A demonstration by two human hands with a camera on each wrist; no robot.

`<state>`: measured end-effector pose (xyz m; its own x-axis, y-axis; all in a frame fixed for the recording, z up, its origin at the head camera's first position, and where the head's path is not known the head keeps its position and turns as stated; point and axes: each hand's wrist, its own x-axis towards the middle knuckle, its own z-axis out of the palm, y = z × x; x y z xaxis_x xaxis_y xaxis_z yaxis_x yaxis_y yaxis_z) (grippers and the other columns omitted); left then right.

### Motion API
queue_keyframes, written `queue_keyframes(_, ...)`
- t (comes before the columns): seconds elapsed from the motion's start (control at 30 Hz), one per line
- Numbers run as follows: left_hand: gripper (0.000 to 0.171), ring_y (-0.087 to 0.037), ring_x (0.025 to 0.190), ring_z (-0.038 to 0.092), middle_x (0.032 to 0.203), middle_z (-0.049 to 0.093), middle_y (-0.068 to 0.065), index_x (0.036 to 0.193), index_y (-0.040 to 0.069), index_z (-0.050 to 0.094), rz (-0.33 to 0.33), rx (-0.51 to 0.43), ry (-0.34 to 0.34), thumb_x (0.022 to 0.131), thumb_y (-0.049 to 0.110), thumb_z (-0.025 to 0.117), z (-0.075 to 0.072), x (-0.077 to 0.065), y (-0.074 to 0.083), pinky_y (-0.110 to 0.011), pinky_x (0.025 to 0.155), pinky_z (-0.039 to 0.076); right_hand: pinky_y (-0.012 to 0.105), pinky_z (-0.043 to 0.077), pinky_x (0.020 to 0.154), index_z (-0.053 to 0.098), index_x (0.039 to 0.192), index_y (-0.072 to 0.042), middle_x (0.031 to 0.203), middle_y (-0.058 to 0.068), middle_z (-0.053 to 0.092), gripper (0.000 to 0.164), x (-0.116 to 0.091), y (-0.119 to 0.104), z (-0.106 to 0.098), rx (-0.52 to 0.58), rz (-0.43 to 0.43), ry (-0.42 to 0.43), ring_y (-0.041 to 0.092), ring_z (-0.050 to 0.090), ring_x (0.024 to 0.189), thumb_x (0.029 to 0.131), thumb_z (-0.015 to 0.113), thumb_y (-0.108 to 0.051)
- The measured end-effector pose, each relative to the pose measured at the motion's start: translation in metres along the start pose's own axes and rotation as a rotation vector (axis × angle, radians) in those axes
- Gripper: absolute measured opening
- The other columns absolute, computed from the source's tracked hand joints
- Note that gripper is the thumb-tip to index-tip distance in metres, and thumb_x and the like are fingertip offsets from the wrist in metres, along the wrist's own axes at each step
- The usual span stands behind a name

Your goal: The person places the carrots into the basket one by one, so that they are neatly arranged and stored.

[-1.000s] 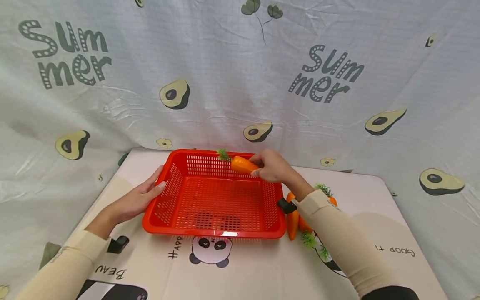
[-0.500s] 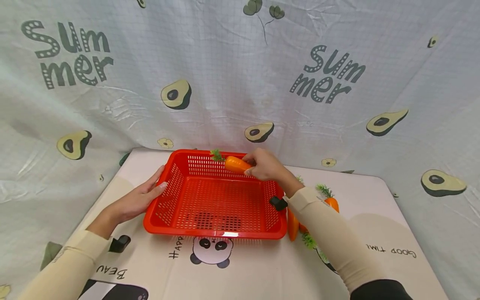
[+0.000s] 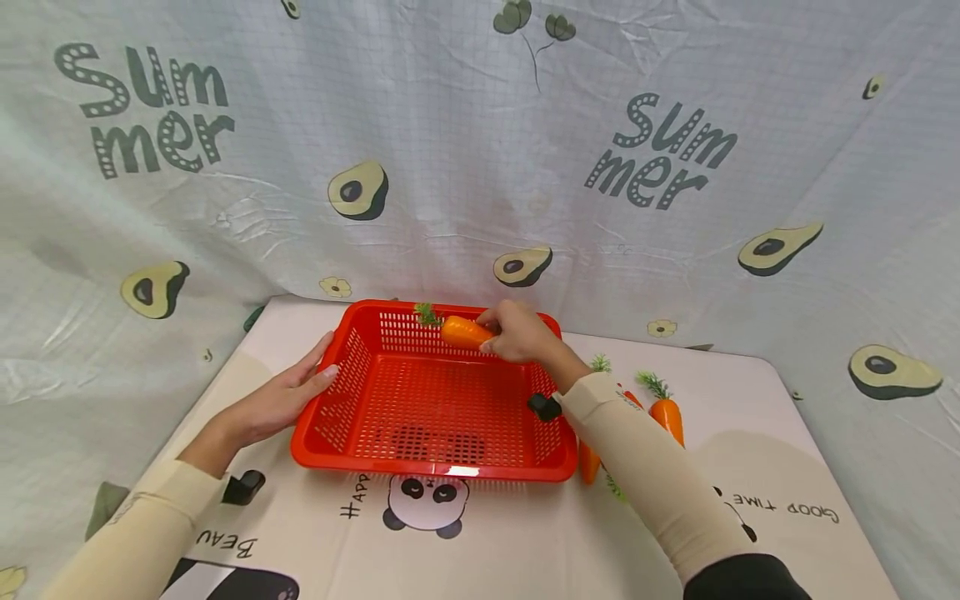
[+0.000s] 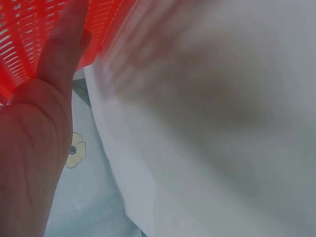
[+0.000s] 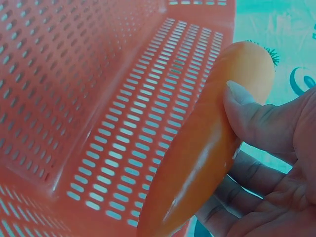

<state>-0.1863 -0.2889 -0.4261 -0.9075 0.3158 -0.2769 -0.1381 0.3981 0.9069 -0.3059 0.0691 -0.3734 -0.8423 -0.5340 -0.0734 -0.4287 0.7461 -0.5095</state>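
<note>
A red slotted plastic basket [image 3: 431,472] sits on the table with a bare floor inside. At its left end, my left hand [image 3: 279,403] lies against the side and rim, fingers extended, thumb tip over the rim. My right hand [image 3: 517,333] pinches an orange toy carrot [image 3: 461,332] by its narrow end, close to the basket's far wall. The carrot points left with its green leafy top. In the right wrist view, the thumb presses on the smooth carrot [image 5: 197,148], while the other fingers curl behind it.
Right of the basket lie several more carrots, including one [image 3: 666,414] with its leaves toward the back; my right sleeve [image 3: 652,475] partly covers the others. A printed cloth [image 3: 450,167] hangs behind the table [image 3: 495,550]. Black straps [image 3: 243,487] sit at the wrists.
My right hand has moved left with the carrot along the basket's far side. More of the carrots at right now show beyond the sleeve. The left hand stays at the basket.
</note>
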Motion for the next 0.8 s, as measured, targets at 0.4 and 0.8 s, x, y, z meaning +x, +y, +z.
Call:
queue_keyframes(0.4,0.08,-0.04,0.128,0.054,0.171,0.017,-0.025,0.166,0.034,-0.015,0.014,0.025,0.011,0.112,0.039,0.044,0.0,-0.001,-0.001,-0.046,0.099,0.061,0.04,0.059,0.097,0.072,0.131,-0.002,0.12,0.015,0.076,0.043,0.013,-0.002,0.011,0.012,-0.003,-0.007,0.027,0.066,0.099,0.09,0.081,-0.012)
queue_keyframes(0.8,0.079,-0.039,0.131,0.054,0.172,0.018,-0.025,0.166,0.033,-0.014,0.017,0.038,0.014,0.112,0.039,0.043,-0.001,0.0,-0.002,-0.05,0.103,0.059,0.04,0.059,0.095,0.073,0.13,-0.003,0.115,0.014,0.076,0.041,0.022,0.0,0.022,0.061,0.03,-0.013,0.027,0.063,0.096,0.09,0.079,-0.01)
